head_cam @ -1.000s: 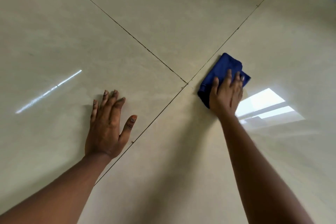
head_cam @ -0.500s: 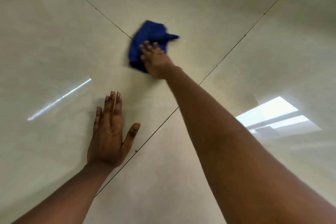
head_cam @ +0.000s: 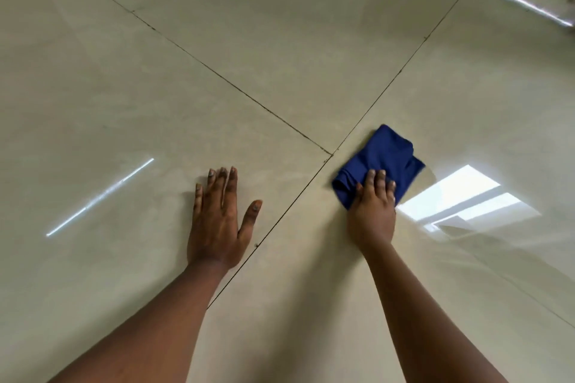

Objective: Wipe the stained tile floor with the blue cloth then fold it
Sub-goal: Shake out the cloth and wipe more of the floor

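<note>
Mid-wipe, judging by pose: right hand (head_cam: 371, 211) presses flat-fingered on bunched blue cloth (head_cam: 381, 162); left hand (head_cam: 217, 221) braces, spread flat, on tile floor (head_cam: 124, 102). Next: sweep cloth outward from palm.

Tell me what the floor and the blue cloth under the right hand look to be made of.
Beige tile floor: seemingly glazed ceramic or polished porcelain, high-gloss; it mirrors a bright window patch and a light strip, with thin dark grout lines between large slabs. Bunched blue cloth: a soft woven or knit fabric, matte, possibly microfibre; it creases and folds with no shine. The exact fibre cannot be told.
</note>
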